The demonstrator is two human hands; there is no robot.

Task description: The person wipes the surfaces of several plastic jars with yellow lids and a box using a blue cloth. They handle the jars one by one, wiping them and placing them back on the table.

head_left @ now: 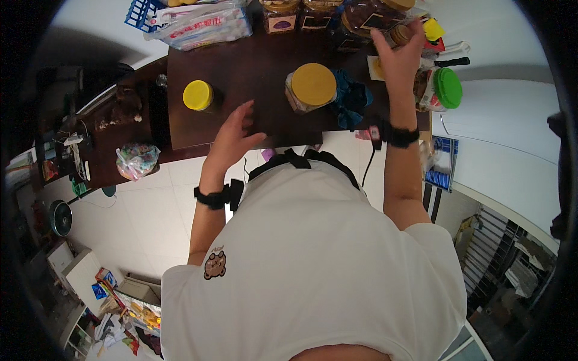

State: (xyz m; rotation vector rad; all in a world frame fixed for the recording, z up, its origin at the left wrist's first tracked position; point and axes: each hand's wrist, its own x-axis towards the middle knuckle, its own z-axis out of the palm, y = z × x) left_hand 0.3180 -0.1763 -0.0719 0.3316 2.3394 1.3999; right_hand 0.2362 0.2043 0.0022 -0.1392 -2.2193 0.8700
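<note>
My right hand (401, 56) reaches to the far right of the dark wooden table (253, 58). Its thumb and fingers are spread around a small jar with a brown lid (399, 36); a gap shows beside the thumb, and the fingertips' contact is unclear. My left hand (235, 133) hovers over the table's near edge, fingers apart and holding nothing. Beyond it to the left stands a jar with a yellow lid (198, 95). Between my hands are a clear jar with an ochre lid (312, 85) and a crumpled dark-blue cloth (351, 99) touching its right side.
Large lidded jars (280, 18) line the back, with plastic-wrapped packs (203, 27) and a blue basket (142, 16) at back left. A green-lidded jar (447, 88) lies at the right edge. A bag of wrapped items (137, 160) rests on the lower left surface.
</note>
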